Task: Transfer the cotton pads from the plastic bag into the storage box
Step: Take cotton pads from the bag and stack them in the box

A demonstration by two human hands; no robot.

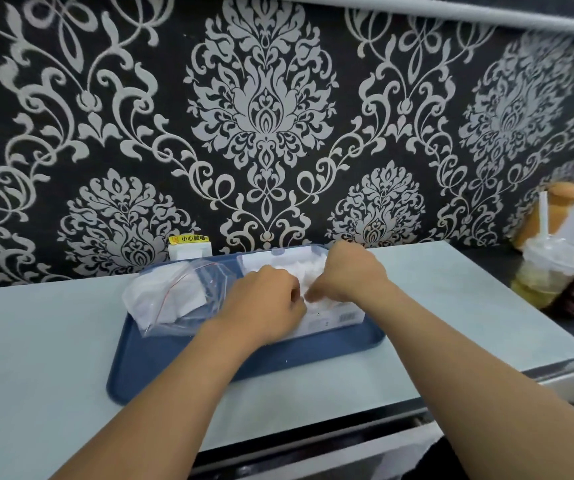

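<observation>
A clear plastic bag with a red zip line lies on the left half of a blue tray, with white cotton pads still inside it. To its right stands a clear storage box, open, with white cotton pads showing inside. My left hand and my right hand are both over the box, fingers curled down among the pads. Their fingertips meet at the middle of the box and appear to pinch pads; the hands hide most of the box's contents.
The tray rests on a pale countertop against a dark patterned wall. A white socket with a yellow warning label sits behind the tray. At the right stand a plastic drink cup with a straw and an orange object.
</observation>
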